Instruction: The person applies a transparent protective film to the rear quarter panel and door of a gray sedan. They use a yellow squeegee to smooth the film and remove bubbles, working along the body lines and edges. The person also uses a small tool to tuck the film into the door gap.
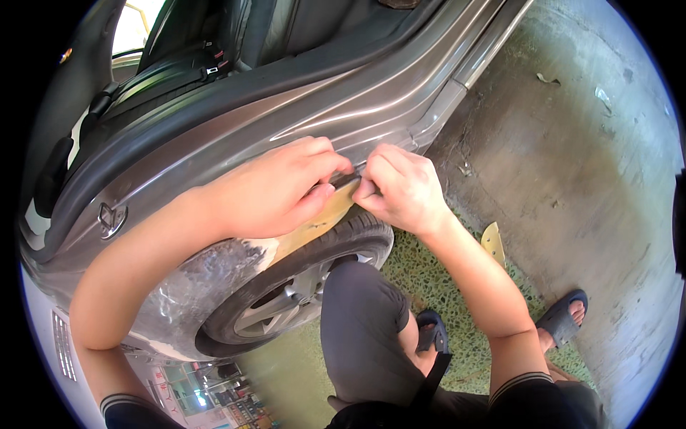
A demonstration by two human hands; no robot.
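Note:
Both hands meet at the rear wheel arch of a grey-brown car body (pixel 314 118), just above the tyre (pixel 357 232). My left hand (pixel 289 187) has its thumb and forefinger brought close together over the panel edge, its back toward me. Close beside it, my right hand (pixel 402 184) is closed in a pinch. A small dark edge shows between the fingertips; what they hold, if anything, is too hidden to name. Below the fingers runs a yellowish patch (pixel 312 227) along the arch, next to a sanded, blotchy grey area (pixel 221 268).
The door opening shows a dark seat and a seat-belt buckle (pixel 211 70). A latch striker (pixel 111 219) sticks out of the door frame. A yellow piece with holes (pixel 493 243) lies on the speckled green floor (pixel 464 286). My knee (pixel 361 307) is close to the wheel (pixel 286 297).

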